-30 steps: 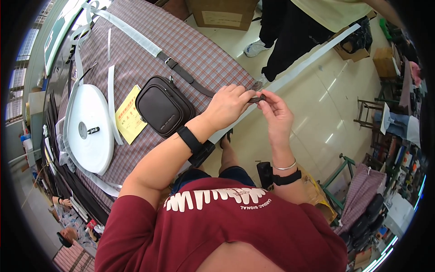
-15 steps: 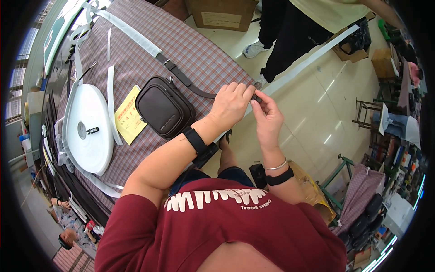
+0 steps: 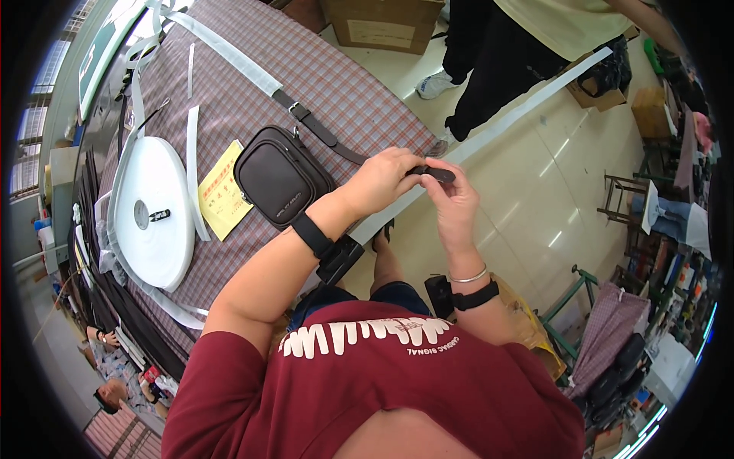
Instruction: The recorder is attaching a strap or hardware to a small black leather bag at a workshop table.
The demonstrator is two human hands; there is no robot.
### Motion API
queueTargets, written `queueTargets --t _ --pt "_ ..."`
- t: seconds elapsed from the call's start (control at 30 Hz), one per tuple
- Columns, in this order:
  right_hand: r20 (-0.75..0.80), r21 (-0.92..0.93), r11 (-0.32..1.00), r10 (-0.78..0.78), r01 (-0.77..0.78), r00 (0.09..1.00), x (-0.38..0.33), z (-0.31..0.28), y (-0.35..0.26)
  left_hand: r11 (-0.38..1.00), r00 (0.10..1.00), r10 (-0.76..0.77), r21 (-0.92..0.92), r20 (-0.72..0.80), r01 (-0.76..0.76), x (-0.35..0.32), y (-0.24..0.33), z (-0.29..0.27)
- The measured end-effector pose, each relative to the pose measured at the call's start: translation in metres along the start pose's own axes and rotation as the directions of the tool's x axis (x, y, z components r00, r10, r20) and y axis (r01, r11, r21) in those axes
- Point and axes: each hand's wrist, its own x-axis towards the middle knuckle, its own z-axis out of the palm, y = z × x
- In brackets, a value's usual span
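A dark brown leather strap (image 3: 325, 136) with a buckle runs across the table to my hands. Its far part is wrapped in, or covered by, a whitish band (image 3: 237, 65). Closed on the strap near its end is my left hand (image 3: 380, 180), knuckles up. My right hand (image 3: 456, 200) pinches the short dark end of the strap between thumb and fingers, right beside the left hand. Left of my left forearm, a small dark brown zipped bag (image 3: 277, 177) lies on the tablecloth. Part of the strap is hidden under my left fingers.
A checked cloth covers the table (image 3: 336, 80). On it are a large white tape roll (image 3: 157, 249), a yellow slip (image 3: 222, 191) and loose white strips (image 3: 193, 145). A white strip (image 3: 527, 103) slants beyond my hands. Another person in dark trousers (image 3: 497, 69) stands across the table corner.
The short dark end of the strap has come into plain view between my hands. My left hand has turned slightly, and the view has shifted a little.
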Motion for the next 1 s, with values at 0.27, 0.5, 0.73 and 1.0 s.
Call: queueTargets --t 0.27,0.5,0.73,1.0 --pt "0.229 -0.621 0.75 -0.103 0.227 0.968 0.001 0.006 0.014 0.893 0.803 -0.435 -0.079 -0.407 0.444 -0.038 -0.024 0.012" --pt "0.362 -0.824 0.468 0.0 0.32 0.932 -0.01 0.011 0.042 0.886 0.841 -0.463 -0.181 -0.279 0.427 -0.048 -0.033 0.023" --pt "0.343 -0.873 0.369 -0.002 0.319 0.939 -0.014 0.018 0.047 0.85 0.819 -0.526 -0.13 -0.229 0.51 -0.058 -0.029 0.029" --pt "0.099 -0.502 0.828 0.342 -0.25 0.934 -0.019 0.004 0.066 0.797 0.782 -0.603 -0.112 -0.157 0.593 -0.044 -0.032 0.023"
